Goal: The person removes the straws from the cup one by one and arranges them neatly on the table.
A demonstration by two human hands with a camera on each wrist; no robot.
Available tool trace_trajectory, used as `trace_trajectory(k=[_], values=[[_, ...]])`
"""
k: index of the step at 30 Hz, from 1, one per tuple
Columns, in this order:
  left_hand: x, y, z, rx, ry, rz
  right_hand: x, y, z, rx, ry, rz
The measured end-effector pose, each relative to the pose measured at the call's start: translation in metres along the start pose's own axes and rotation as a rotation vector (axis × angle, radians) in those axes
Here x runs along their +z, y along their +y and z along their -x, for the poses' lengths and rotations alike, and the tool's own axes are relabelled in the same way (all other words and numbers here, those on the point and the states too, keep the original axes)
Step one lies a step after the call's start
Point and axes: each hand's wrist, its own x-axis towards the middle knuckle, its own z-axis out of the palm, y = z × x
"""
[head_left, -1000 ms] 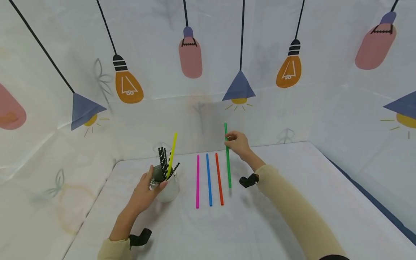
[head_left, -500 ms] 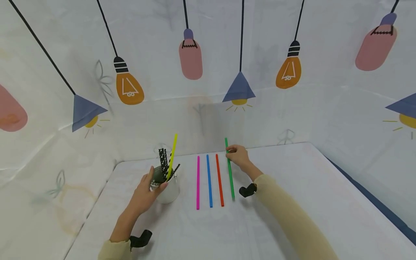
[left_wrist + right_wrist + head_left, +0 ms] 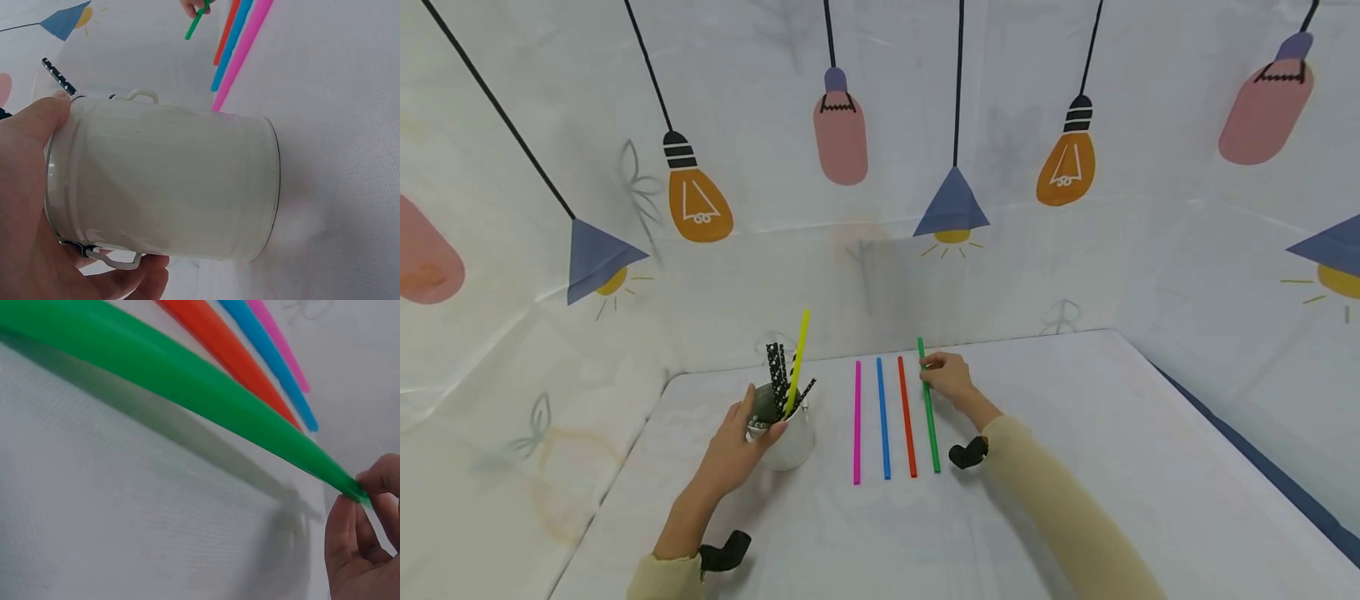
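Note:
My left hand point(image 3: 730, 446) grips the rim of a small white pail point(image 3: 162, 181) with side handles, thumb and fingers on opposite sides. Out of the pail stick a yellow straw point(image 3: 797, 358) and several black straws with white dots point(image 3: 775, 375). Near its far end, my right hand point(image 3: 951, 377) pinches a green straw point(image 3: 931, 425) between thumb and fingers. In the right wrist view its shadow lies apart from it, so at least part is off the table. To its left lie a red straw point(image 3: 907, 417), a blue straw point(image 3: 883, 417) and a pink straw point(image 3: 857, 425), roughly parallel.
The table point(image 3: 865, 542) has a white cover. A white backdrop point(image 3: 880, 275) printed with hanging lamps and bulbs rises right behind its far edge and along both sides.
My right hand has come down and toward me with the green straw, which now lines up closely beside the red one. The left hand and the pail have stayed in place.

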Motion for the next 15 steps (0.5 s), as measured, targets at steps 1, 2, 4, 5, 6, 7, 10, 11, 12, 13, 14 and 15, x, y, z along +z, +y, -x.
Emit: trace_trajectory(k=[1,2,4,5,6,7,10,11,12,13,14,15], values=[[0.0,-0.0001,-0.0001,0.001,0.0,-0.002,0.0007,0.0013,0.0001,0.003,0.001,0.004],[0.0,0.0,-0.0004,0.0,0.0,-0.003,0.0012,0.0022,0.0005,0.006,0.004,0.012],[0.0,0.0004,-0.0004,-0.002,-0.002,-0.009,0.0027,0.0027,0.0017,0.007,0.014,0.029],[-0.0001,0.0007,-0.0005,-0.002,-0.003,-0.011,0.0033,0.0032,0.0021,0.008,0.02,0.04],[-0.0003,0.0012,-0.0003,-0.003,-0.004,-0.014,0.004,0.0036,0.0027,0.008,0.025,0.051],[-0.0005,0.0015,-0.0006,-0.004,-0.003,-0.013,0.0046,0.0035,0.0035,0.01,0.031,0.063],[-0.0007,0.0021,-0.0006,-0.004,-0.002,-0.01,0.0067,0.0037,0.0056,0.021,0.043,0.093],[-0.0008,0.0022,-0.0007,-0.004,0.0,-0.007,0.0074,0.0039,0.0061,0.025,0.046,0.101],[-0.0007,0.0021,-0.0008,-0.004,0.001,-0.006,0.0081,0.0041,0.0066,0.031,0.047,0.105],[-0.0007,0.0019,-0.0008,-0.004,0.003,-0.004,0.0088,0.0043,0.0072,0.037,0.048,0.108],[-0.0004,0.0017,-0.0006,-0.004,0.002,-0.007,0.0094,0.0048,0.0075,0.042,0.048,0.112],[-0.0003,0.0016,-0.0006,-0.005,0.001,-0.009,0.0098,0.0055,0.0077,0.047,0.048,0.112]])
